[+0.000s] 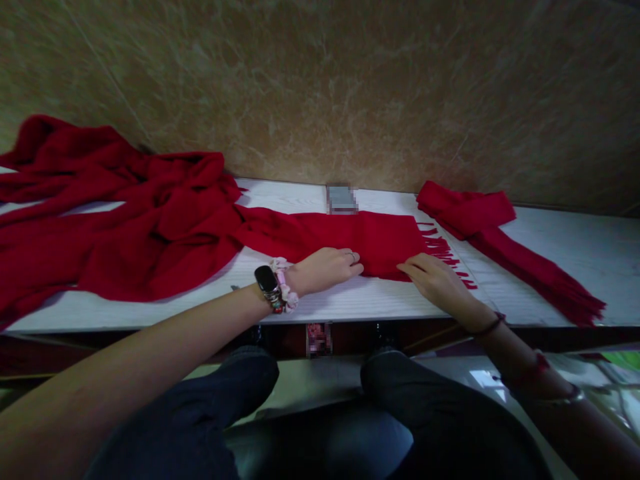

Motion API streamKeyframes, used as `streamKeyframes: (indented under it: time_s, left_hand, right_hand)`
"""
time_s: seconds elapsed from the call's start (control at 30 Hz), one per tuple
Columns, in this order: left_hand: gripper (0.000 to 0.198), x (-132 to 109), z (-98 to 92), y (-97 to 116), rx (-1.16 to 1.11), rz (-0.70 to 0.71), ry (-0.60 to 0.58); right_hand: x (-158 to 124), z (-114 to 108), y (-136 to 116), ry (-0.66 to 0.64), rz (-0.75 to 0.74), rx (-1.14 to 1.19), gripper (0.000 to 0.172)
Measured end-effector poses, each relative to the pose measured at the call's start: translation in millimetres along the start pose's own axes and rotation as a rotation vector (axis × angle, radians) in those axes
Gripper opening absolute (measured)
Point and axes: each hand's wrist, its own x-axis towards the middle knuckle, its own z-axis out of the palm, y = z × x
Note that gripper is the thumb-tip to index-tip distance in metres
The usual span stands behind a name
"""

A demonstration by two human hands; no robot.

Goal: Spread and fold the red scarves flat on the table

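A red scarf [385, 240] lies flattened on the white tabletop, its fringed end pointing right. My left hand [327, 270], wearing a ring and with a watch and scrunchie at the wrist, has its fingers closed on the scarf's near edge. Near the fringe [440, 248], my right hand [430, 275] pinches the same edge between thumb and fingers. To the left, the scarf runs into a large loose heap of red fabric [165, 233]. Whether the heap is one piece or several cannot be made out.
Another red scarf [490, 223], narrowly folded with one end bent over, rests at the right. A small blurred grey rectangle [342, 199] sits at the back of the white tabletop [295, 307]. Behind rises a brown marbled wall [320, 93]. My knees are below the front edge.
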Motion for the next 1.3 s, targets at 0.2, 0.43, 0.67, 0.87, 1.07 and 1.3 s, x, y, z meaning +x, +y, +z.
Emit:
streamKeyframes:
  time_s: [0.2,0.43,0.67,0.87,1.07,1.3]
  left_hand:
    - [0.022,3.6,-5.7,-6.4,-0.119,-0.041,-0.009]
    - [0.021,11.4,-12.2,-11.4,-0.133,-0.080,-0.004]
    - [0.018,4.9,-9.2,-8.5,-0.132,0.008,-0.062]
    - [0.031,16.7,-7.7,-10.1,-0.231,-0.155,0.014]
    - [0.045,38.6,12.6,-13.2,-0.341,-0.275,0.089]
    - [0.083,42.4,22.6,-17.2,-0.541,-0.498,-0.294]
  right_hand:
    - [-1.2,-2.8,1.0,-0.001,-0.034,-0.014,0.029]
    - [-1.0,-9.6,7.4,0.201,0.107,0.111,0.022]
    - [-7.2,-13.5,11.4,0.014,-0.001,0.108,0.030]
    - [-3.6,-18.0,12.9,-0.025,0.113,0.264,0.028]
    - [39.0,-7.1,32.8,0.078,0.425,0.258,0.037]
    - [59.3,46.1,32.9,-0.260,0.406,0.166,0.047]
